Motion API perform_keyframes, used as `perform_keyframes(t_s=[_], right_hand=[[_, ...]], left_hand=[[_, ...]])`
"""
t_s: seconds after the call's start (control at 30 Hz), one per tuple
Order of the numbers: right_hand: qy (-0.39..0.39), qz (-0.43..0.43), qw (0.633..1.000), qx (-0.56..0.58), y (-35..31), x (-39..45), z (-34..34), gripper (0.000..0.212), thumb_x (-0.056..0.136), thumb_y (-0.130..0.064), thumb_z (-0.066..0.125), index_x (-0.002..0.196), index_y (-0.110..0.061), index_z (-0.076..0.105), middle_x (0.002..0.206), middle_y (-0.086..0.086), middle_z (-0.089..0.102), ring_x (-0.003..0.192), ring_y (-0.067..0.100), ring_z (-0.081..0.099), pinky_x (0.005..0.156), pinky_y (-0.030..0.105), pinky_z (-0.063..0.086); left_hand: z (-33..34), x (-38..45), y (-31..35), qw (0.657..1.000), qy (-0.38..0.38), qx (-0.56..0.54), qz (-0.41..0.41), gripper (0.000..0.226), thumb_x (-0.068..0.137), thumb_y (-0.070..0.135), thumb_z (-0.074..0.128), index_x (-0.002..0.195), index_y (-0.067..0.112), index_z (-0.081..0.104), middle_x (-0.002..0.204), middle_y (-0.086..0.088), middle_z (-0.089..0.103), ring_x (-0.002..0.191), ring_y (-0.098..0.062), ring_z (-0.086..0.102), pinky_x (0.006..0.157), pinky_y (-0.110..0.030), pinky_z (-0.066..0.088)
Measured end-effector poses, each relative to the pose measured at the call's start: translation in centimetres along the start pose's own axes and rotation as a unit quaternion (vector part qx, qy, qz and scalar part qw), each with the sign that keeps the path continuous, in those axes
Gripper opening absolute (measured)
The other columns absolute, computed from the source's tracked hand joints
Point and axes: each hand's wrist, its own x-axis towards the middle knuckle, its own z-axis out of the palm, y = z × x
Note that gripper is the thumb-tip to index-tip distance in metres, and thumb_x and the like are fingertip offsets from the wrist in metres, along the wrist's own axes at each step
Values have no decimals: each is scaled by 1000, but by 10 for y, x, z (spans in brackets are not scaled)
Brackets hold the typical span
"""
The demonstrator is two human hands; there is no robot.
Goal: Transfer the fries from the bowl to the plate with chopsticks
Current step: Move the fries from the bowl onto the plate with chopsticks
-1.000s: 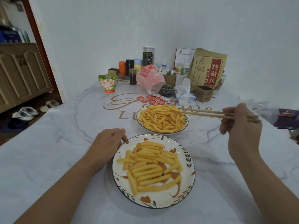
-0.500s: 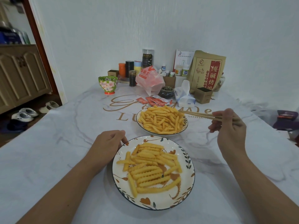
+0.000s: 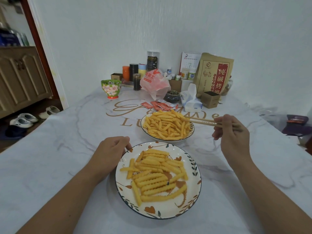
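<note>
A white bowl [image 3: 146, 132] heaped with yellow fries [image 3: 166, 126] stands in the middle of the marble table. Nearer to me is a leaf-patterned plate [image 3: 168, 211] with crinkle-cut fries [image 3: 155, 176] spread over it. My right hand [image 3: 231, 137] holds wooden chopsticks [image 3: 200, 120] to the right of the bowl, their tips resting among the fries at the bowl's right rim. My left hand [image 3: 111, 152] is curled against the plate's left rim, fingers touching its edge.
Along the far edge of the table [image 3: 59, 157] stand a floral green bowl [image 3: 111, 88], a red-printed plastic bag [image 3: 155, 83], jars and tins, a tissue pack [image 3: 191, 100], a brown paper bag [image 3: 215, 75] and a small box [image 3: 211, 99]. Red sauce packets [image 3: 160, 105] lie behind the fries bowl.
My right hand has moved left and down towards the bowl, and the chopstick tips have pulled back from the bowl's middle to its right rim. My left hand has stayed on the plate.
</note>
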Motion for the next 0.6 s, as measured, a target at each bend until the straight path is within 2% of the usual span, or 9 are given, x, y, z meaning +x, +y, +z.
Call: perform_keyframes(t_s=[0.2, 0.37, 0.43, 0.5, 0.6], right_hand=[[24, -7, 999, 23, -4, 2, -1, 41, 109, -34, 43, 84, -10, 67, 74, 13, 61, 56, 21, 59, 54, 27, 50], [54, 4, 995, 85, -19, 5, -9, 57, 93, -59, 44, 80, -8, 66, 60, 2, 63, 50, 20, 58, 51, 28, 49], [56, 6, 995, 87, -19, 5, -10, 54, 100, -54, 44, 79, -9, 66, 58, 3, 62, 49, 21, 58, 50, 29, 49], [52, 4, 996, 66, -16, 4, -9, 46, 107, -40, 45, 80, -10, 68, 60, 3, 60, 50, 21, 57, 51, 28, 48], [40, 1, 999, 26, -10, 1, -6, 37, 107, -34, 49, 85, -12, 70, 64, 5, 59, 54, 23, 58, 53, 29, 50]], left_hand=[[0, 1, -2, 1000, 0, -7, 0, 47, 106, 28, 49, 69, 8, 70, 48, 4, 54, 44, -7, 46, 59, -31, 38], [-1, 2, -2, 1000, -2, 4, 4, 48, 106, 30, 48, 69, 10, 71, 51, 2, 57, 47, -10, 50, 60, -31, 40], [-1, 1, -2, 1000, -3, 7, 5, 48, 106, 30, 48, 70, 10, 72, 51, 2, 58, 48, -10, 50, 60, -30, 41], [-1, 1, -2, 1000, -1, 5, 3, 47, 106, 29, 48, 71, 10, 71, 50, 3, 57, 46, -9, 50, 60, -30, 40], [0, 1, -2, 1000, -1, -3, -2, 47, 106, 29, 48, 72, 8, 71, 49, 4, 56, 45, -8, 49, 60, -30, 40]])
